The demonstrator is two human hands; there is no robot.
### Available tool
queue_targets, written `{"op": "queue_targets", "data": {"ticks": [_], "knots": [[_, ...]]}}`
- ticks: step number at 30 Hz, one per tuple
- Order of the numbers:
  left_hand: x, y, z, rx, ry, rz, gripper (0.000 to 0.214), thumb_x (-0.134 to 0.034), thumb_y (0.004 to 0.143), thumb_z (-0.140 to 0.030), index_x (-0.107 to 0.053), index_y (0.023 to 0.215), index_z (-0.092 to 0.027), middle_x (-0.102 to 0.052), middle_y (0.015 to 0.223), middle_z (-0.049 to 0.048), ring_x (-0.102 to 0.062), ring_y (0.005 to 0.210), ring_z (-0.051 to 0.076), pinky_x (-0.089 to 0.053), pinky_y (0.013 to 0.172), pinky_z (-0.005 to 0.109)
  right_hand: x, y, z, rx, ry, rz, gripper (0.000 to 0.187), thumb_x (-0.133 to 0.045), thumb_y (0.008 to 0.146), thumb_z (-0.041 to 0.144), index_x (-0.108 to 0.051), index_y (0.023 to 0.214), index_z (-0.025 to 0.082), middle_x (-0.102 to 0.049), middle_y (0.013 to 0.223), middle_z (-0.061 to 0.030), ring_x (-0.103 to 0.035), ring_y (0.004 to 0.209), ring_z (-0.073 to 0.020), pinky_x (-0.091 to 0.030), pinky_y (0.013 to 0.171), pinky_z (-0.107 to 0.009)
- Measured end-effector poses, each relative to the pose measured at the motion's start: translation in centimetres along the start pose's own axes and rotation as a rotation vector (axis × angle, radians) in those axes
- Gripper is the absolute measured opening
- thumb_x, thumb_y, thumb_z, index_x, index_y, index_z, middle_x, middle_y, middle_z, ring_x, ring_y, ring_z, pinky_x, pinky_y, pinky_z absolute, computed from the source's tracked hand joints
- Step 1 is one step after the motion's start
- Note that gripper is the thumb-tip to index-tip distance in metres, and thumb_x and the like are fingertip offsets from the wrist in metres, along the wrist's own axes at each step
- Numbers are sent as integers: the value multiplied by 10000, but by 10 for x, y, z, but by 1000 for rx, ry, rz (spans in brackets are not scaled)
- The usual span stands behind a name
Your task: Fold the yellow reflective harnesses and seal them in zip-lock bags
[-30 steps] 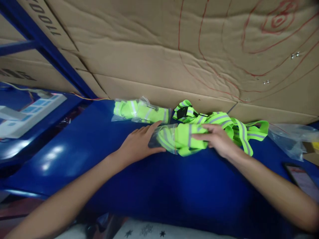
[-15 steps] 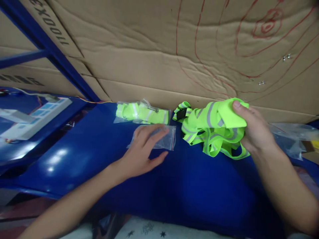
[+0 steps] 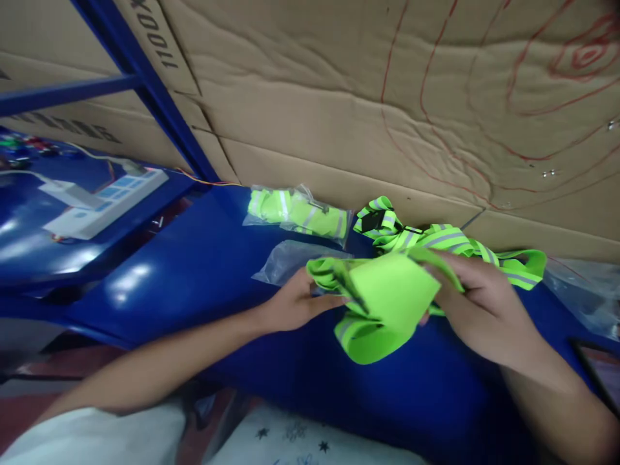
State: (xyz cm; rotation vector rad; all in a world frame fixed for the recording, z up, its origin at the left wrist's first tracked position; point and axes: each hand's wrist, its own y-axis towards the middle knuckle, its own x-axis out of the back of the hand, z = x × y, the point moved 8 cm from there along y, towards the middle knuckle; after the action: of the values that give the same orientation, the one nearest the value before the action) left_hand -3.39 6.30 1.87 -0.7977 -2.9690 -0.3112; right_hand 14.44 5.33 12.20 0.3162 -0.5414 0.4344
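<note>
Both hands grip a bundle of neon green reflective strap (image 3: 382, 303) just above the blue table (image 3: 203, 271). My left hand (image 3: 295, 302) pinches the bundle's left end, fingers closed. My right hand (image 3: 477, 303) holds its right side, fingers curled over the fabric. An empty clear zip bag (image 3: 285, 258) lies flat on the table behind my left hand. More green strap with a black buckle (image 3: 387, 223) trails to the right along the cardboard wall.
A sealed bag of green strap (image 3: 298, 212) rests against the cardboard wall (image 3: 339, 97). A white device with wires (image 3: 106, 200) sits at the left. Crumpled clear plastic (image 3: 581, 294) lies far right, with a phone (image 3: 600, 371) at the table's right edge.
My right hand brought the green strap down and toward me from the wall. My left hand left the empty bag and took hold of the strap's left end.
</note>
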Motion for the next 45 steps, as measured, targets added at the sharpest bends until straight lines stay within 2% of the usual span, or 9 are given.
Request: {"op": "queue_targets", "data": {"ticks": [4,7,11,14,18,27,35,42,45], "knots": [[-11,-5,3,126,-354,154,387,-828,825,-439,-756,1117,-194,-781,1110,103,-726,1094,278,-563,1001,416,48,0,-5,15,-773,-499,455,-550,1026,482,-615,1388,214,-714,1136,-134,-715,994,-305,-569,861,-465],[-15,-8,3,216,-600,189,452,-871,779,-384,-740,1183,-231,-779,1143,97,-728,1125,296,-543,1029,448,39,4,-3,106,-921,-399,656,-590,998,440,-421,1559,145,-498,1476,-243,-551,1332,-411,-501,1048,-578],[-17,-10,8,324,-776,169,711,-843,739,-318,-608,1408,-258,-725,1317,111,-687,1238,351,-522,1076,516,-9,-9,23,345,-681,-111,404,-592,1016,328,-525,1409,259,-612,1366,-124,-599,1294,-289,-509,1092,-468],[-15,-11,18,320,-618,83,654,-836,720,-325,-657,1340,-214,-705,1354,129,-651,1282,379,-524,1083,528,-51,-19,29,380,-588,90,313,-619,1010,411,-570,1287,275,-707,1187,-75,-694,1073,-248,-582,956,-431],[-4,-11,26,226,-362,-127,413,-790,810,-325,-724,1202,-211,-730,1315,93,-665,1251,309,-523,1097,463,-79,-14,7,280,-537,167,644,-608,1001,500,-363,1562,300,-610,1361,-107,-650,1205,-263,-595,988,-448],[-14,-4,18,375,-703,38,307,-785,659,-174,-801,965,-145,-805,948,77,-749,905,248,-555,733,292,-64,1,-24,132,-359,73,787,-760,899,284,-324,1555,313,-471,1409,-127,-590,1248,-269,-583,1049,-475],[-7,-8,21,366,-689,-171,387,-821,847,-423,-769,1102,-138,-795,1078,92,-736,984,216,-552,885,301,-65,-10,-4,243,-436,32,655,-592,996,205,-313,1578,318,-451,1464,-143,-565,1303,-275,-563,1075,-476],[15,0,32,387,-777,-302,493,-737,853,-635,-732,1011,-168,-762,819,36,-713,761,186,-581,787,304,-75,-14,-18,87,-246,375,750,-628,996,281,-216,1622,321,-694,1069,-43,-711,939,-193,-629,896,-369],[13,-2,33,379,-622,-278,625,-744,777,-735,-728,1054,-174,-761,856,36,-705,783,192,-579,776,296,-71,-6,-13,127,-244,208,548,-593,1024,363,-353,1505,256,-697,1081,-60,-705,961,-192,-614,877,-361]]}}
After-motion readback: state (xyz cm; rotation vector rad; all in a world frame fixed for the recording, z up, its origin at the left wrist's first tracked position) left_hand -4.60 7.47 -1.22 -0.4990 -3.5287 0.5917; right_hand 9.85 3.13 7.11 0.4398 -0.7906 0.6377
